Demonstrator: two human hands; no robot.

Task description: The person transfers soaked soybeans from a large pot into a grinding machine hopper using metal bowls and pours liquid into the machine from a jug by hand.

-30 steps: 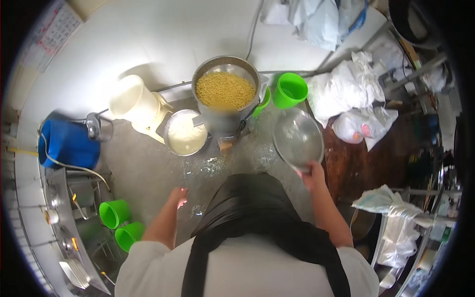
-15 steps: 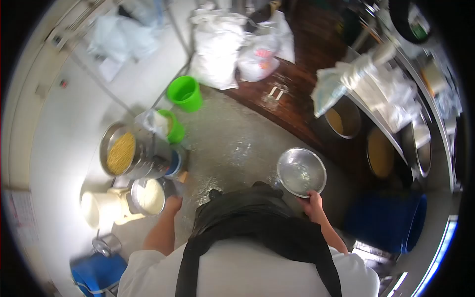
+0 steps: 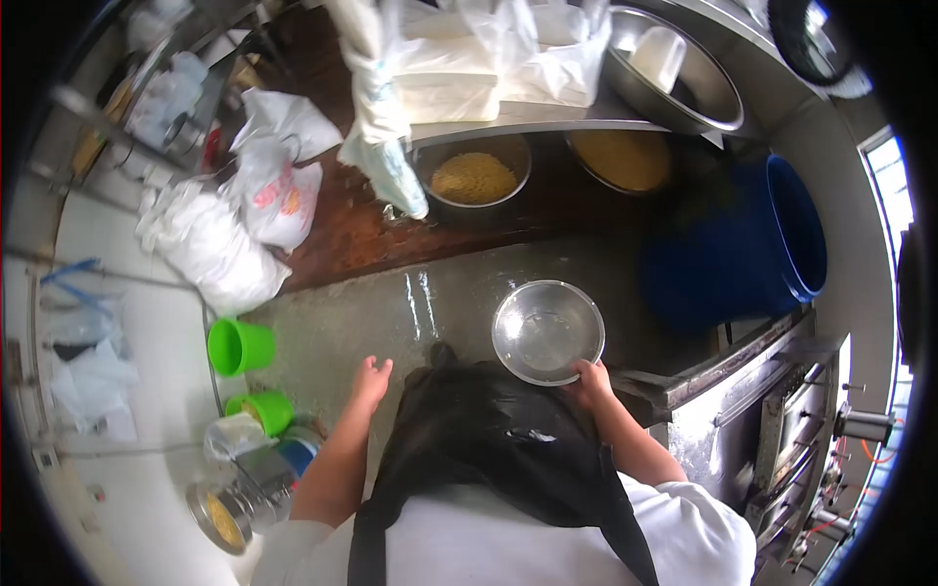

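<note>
My right hand (image 3: pixel 590 383) is closed on the near rim of a shiny metal bowl (image 3: pixel 549 333), which is held out in front of my black apron. The bowl has no food in it that I can see. To the left of the apron, my left hand (image 3: pixel 371 380) is raised over the floor, fingers apart and holding nothing. The nearest things to it are two green buckets, one (image 3: pixel 241 347) near the wall and another (image 3: pixel 275 411) below it with a plastic bag at its mouth.
Ahead, a brown platform (image 3: pixel 362 239) carries white sacks (image 3: pixel 220 249) and a metal basin of yellow grains (image 3: pixel 476 179). A shelf above holds plastic-bagged stacks (image 3: pixel 445 88). A big blue barrel (image 3: pixel 723 244) and metal machinery (image 3: pixel 752 430) stand right. A pot of yellow grains (image 3: pixel 223 518) sits lower left.
My view has turned to the right. My left hand has come away from the metal pot with pale contents and is now empty. The bowl stays in my right hand.
</note>
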